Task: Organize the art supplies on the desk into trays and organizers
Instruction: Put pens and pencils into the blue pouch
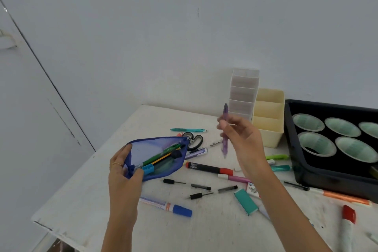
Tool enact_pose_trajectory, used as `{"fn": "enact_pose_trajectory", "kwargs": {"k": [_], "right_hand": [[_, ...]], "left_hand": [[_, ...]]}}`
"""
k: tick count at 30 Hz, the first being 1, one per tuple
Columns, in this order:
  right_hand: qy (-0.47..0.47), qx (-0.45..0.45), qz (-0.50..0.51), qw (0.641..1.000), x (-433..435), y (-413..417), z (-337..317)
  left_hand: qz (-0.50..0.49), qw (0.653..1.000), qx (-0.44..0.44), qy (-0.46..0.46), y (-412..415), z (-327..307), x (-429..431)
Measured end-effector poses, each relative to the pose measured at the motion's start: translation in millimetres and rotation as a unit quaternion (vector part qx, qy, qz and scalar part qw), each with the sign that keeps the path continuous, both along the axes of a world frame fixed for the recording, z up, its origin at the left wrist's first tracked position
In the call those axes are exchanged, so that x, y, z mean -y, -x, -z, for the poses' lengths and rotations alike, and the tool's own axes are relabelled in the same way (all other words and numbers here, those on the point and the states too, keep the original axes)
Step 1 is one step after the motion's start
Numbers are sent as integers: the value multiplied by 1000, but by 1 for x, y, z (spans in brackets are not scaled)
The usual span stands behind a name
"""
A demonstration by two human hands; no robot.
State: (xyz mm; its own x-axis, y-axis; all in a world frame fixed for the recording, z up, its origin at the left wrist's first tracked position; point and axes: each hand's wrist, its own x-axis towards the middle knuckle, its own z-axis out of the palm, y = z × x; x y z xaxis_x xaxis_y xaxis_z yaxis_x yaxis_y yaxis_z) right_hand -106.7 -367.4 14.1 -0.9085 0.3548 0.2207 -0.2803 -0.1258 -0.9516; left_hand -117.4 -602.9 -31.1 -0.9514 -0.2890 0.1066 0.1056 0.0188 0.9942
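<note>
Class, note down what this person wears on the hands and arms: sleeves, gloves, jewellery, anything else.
Both hands are bare, with no gloves. The left hand wears a thin gold-coloured ring on one finger; the right hand shows no ring. The left forearm and right forearm carry no sleeve, watch or bracelet in view.

We see on the desk (92,190) | mesh pouch (157,149) left, pencils (161,156) in it | scissors (193,139) just behind | tall organizer (243,92) at back, low organizer (268,116) right of it | tray (327,182) far right, cups (308,121) in it
</note>
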Motion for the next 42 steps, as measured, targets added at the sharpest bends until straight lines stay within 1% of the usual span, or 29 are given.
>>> {"fn": "enact_pose_trajectory", "kwargs": {"k": [1, 2, 3, 4, 5, 6, 7, 8, 9, 10, 11, 13, 15, 16, 17, 19, 23, 27, 29, 32, 35, 38, 39, 40, 41, 42], "right_hand": [[45, -36, -30, 998, 9, -4, -8], [72, -66, -67, 993, 19, -8, -14], [73, -84, -106, 988, 31, -12, -17], [52, -84, -140, 985, 42, -13, -17], [2, -68, -166, 984, 53, -12, -13], [-90, -45, -176, 979, 61, -8, -5], [-217, -23, -173, 960, 66, -3, 8], [-342, -10, -160, 926, 70, 2, 21], [-427, -12, -146, 893, 71, 5, 33], [-464, -35, -129, 876, 72, 7, 42], [-462, -67, -107, 878, 73, 7, 48], [-421, -112, -33, 900, 72, 3, 57], [-373, -106, 53, 920, 72, 0, 64], [-345, -79, 76, 932, 73, -2, 66], [-318, -44, 74, 944, 74, -3, 68], [-292, 2, 27, 956, 78, -6, 74], [-306, 54, -78, 947, 92, -13, 90], [-326, 67, -130, 934, 110, -19, 103], [-330, 56, -135, 933, 118, -19, 107], [-373, 50, -129, 917, 129, -13, 111], [-447, 23, -101, 889, 146, 4, 115], [-525, -8, -128, 842, 167, 27, 117], [-556, -10, -143, 819, 172, 34, 115], [-604, 1, -149, 783, 178, 40, 114], [-656, 18, -148, 740, 180, 45, 112], [-692, 32, -143, 707, 180, 48, 110]], "left_hand": [[4, 1000, 0, -2, -2, 0, -3], [9, 1000, 0, -4, -3, -1, -6], [14, 1000, 0, -5, -5, -1, -9], [19, 1000, -2, -7, -7, -2, -12], [22, 1000, -3, -8, -9, -3, -14], [25, 1000, -4, -10, -10, -3, -15], [28, 1000, -5, -12, -11, -4, -16], [28, 1000, -6, -13, -13, -4, -15], [26, 1000, -4, -14, -14, -5, -13], [19, 1000, -2, -17, -16, -7, -10], [9, 1000, 1, -23, -18, -9, -6], [-15, 999, 4, -34, -20, -12, 2], [-40, 998, -1, -39, -22, -14, 14], [-51, 998, -5, -41, -21, -17, 20], [-62, 997, -9, -42, -21, -20, 26], [-89, 995, -15, -50, -20, -28, 37], [-122, 988, -25, -96, -18, -40, 63], [-132, 983, -25, -122, -17, -42, 81], [-131, 984, -24, -116, -17, -41, 87], [-126, 985, -10, -119, -12, -37, 95], [-103, 986, 6, -131, 1, -35, 102], [-70, 990, 18, -120, 14, -34, 108], [-61, 991, 20, -116, 17, -33, 110], [-49, 992, 23, -116, 23, -33, 114], [-39, 992, 26, -121, 26, -34, 116], [-33, 991, 31, -129, 29, -34, 118]]}}
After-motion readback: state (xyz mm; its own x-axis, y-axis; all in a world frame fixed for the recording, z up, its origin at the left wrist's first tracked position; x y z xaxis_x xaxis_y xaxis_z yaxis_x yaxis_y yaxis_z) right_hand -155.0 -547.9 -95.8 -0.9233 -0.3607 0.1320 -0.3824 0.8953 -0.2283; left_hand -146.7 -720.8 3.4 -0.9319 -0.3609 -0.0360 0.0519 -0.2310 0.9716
